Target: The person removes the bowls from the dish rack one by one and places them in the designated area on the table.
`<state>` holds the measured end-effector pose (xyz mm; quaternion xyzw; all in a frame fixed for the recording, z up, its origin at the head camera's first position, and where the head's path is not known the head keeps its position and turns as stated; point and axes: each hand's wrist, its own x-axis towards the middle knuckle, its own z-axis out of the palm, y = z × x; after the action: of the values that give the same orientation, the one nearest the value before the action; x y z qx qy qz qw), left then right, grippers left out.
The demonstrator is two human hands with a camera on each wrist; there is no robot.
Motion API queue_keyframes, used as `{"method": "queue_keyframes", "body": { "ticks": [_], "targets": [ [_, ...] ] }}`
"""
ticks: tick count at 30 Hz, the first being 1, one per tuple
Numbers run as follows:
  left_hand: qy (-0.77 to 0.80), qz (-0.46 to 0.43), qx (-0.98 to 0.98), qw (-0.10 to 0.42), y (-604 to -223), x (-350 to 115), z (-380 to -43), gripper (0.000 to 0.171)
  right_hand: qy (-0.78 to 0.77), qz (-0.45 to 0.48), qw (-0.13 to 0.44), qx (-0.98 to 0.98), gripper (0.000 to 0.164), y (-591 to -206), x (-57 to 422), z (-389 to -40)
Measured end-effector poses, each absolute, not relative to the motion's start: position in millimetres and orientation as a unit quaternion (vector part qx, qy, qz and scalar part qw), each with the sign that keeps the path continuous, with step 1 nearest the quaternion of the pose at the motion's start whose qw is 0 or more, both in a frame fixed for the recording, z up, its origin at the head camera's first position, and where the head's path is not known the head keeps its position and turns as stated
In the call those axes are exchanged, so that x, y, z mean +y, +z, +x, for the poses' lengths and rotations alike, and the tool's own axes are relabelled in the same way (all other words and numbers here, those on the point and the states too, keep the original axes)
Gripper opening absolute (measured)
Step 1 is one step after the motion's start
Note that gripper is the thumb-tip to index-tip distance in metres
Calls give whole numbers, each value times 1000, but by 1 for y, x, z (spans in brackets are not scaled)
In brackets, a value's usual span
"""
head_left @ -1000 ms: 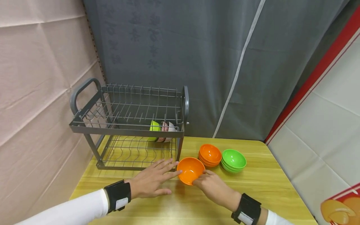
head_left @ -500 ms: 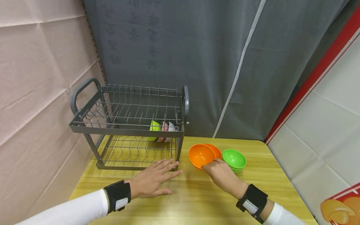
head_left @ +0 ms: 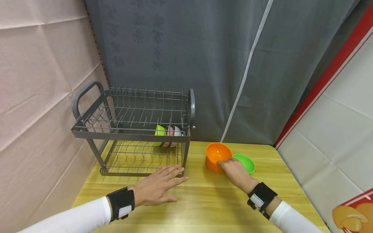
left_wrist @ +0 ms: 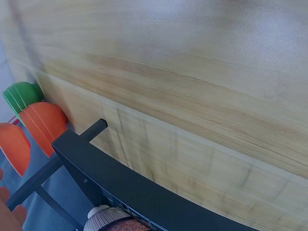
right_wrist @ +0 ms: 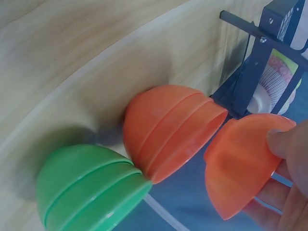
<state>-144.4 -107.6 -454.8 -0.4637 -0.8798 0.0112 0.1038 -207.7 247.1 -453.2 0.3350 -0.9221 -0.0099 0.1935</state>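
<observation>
My right hand (head_left: pixel 237 173) pinches the rim of an orange bowl (head_left: pixel 217 151), thumb on one face and fingers on the other in the right wrist view. This bowl is held just above a stack of orange bowls (right_wrist: pixel 168 130), with a gap visible between most of their rims. A stack of green bowls (right_wrist: pixel 91 187) stands beside the orange stack, partly behind my right hand in the head view. My left hand (head_left: pixel 158 187), palm down with fingers spread and holding nothing, is near the front right corner of a grey two-tier dish rack (head_left: pixel 131 138).
On the rack's lower tier, a lime green bowl (head_left: pixel 159 131), a pink patterned bowl (head_left: pixel 170 132) and a white ribbed bowl (head_left: pixel 177 132) stand on edge at the right end. A grey curtain (head_left: pixel 175 58) hangs behind the wooden table (head_left: pixel 198 210); walls flank both sides.
My right hand has carried the orange bowl from beside my left fingertips, back and to the right, over the orange stack. The left hand has stayed almost still.
</observation>
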Motion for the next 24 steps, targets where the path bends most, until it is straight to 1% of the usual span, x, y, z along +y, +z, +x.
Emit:
{"method": "queue_keyframes", "body": {
  "ticks": [6, 9, 19, 24],
  "targets": [
    [13, -463, -880, 102, -454, -109, -144, 73, -1, 309, 157, -938, 26, -457, 248, -217],
    [13, -464, -880, 104, -454, -109, -144, 73, 4, 304, 143, -942, 23, -458, 248, -220],
    [11, -457, -885, 90, -456, -110, -145, 72, -7, 295, 128, -947, 24, -474, 251, -231],
    [7, -455, -886, 90, -456, -110, -144, 71, -5, 289, 110, -951, 22, -482, 250, -234]
  ]
}}
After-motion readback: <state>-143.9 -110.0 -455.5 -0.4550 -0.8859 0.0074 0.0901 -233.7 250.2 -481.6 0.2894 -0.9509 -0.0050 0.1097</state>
